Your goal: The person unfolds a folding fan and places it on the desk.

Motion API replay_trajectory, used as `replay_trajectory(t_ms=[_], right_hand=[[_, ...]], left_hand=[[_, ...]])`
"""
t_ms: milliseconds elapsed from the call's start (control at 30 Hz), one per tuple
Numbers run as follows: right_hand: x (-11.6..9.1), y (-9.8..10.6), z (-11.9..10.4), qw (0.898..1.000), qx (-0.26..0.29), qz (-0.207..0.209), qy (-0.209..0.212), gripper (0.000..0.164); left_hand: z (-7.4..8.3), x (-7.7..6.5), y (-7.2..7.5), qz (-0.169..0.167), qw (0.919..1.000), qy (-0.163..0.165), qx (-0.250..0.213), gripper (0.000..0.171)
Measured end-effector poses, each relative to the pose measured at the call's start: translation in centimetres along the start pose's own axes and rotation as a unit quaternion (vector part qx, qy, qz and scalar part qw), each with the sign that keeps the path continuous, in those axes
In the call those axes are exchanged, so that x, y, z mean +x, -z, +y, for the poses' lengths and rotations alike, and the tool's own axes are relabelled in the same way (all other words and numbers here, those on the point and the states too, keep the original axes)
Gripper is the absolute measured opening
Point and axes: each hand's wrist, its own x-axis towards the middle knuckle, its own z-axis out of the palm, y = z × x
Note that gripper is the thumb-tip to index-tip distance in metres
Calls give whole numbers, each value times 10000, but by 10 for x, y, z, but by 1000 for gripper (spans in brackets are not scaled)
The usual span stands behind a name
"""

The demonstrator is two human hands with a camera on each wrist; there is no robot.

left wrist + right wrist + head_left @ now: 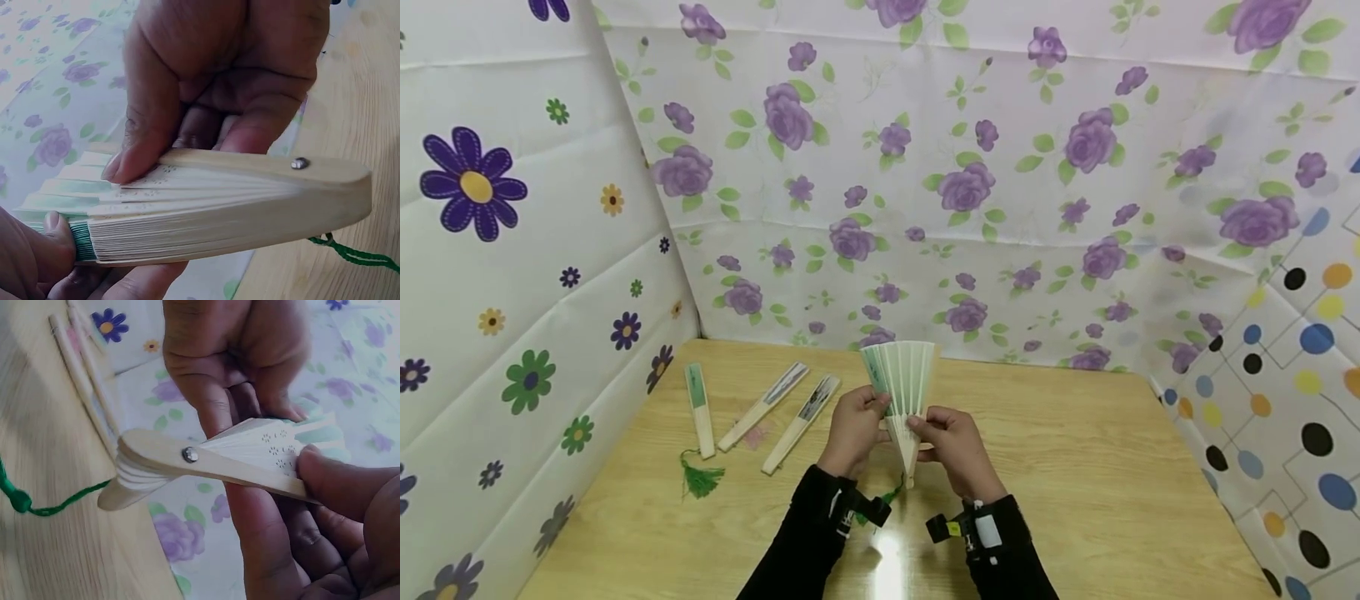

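A pale green folding fan (pixel 906 383), partly spread, is held up over the middle of the table by both hands. The left hand (pixel 853 425) pinches its left edge between thumb and fingers. On the other side, the right hand (pixel 958 446) grips the slats, its thumb lying on the pierced pattern, as the right wrist view shows. A metal rivet (pixel 190 454) joins the slats at the narrow end. From that end hangs a green cord (pixel 356 255); its tassel is partly hidden by the left wrist in the head view.
To the left on the wooden table (pixel 1112 467) lie three folded fans: one with a green tassel (pixel 702 479), a middle fan (pixel 765 406) and a nearer fan (pixel 801 425). A flowered cloth (pixel 910 167) hangs behind, with patterned cloths at both sides.
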Motion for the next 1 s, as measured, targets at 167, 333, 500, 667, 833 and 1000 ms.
replay_trajectory(t_ms=[167, 333, 500, 667, 833, 1000], right_hand=[[2, 9, 2, 9980, 197, -588, -92, 39], [2, 13, 2, 9970, 216, -730, -141, 44], [2, 16, 0, 9976, 262, -612, -169, 37], [2, 16, -3, 9979, 162, -624, -63, 39], [0, 12, -2, 9978, 459, -470, -107, 37], [-2, 5, 0, 9964, 769, -301, -187, 36]], left_hand=[[2, 0, -1, 52, 9999, 0, 105, 36], [4, 1, -3, 39, 9999, 51, 128, 37], [5, 3, -3, -43, 10000, 32, -22, 37], [7, 3, -3, 24, 10000, -25, -47, 36], [6, 1, -3, 58, 10000, 1, -16, 34], [6, 0, -3, 125, 9999, 31, -40, 31]])
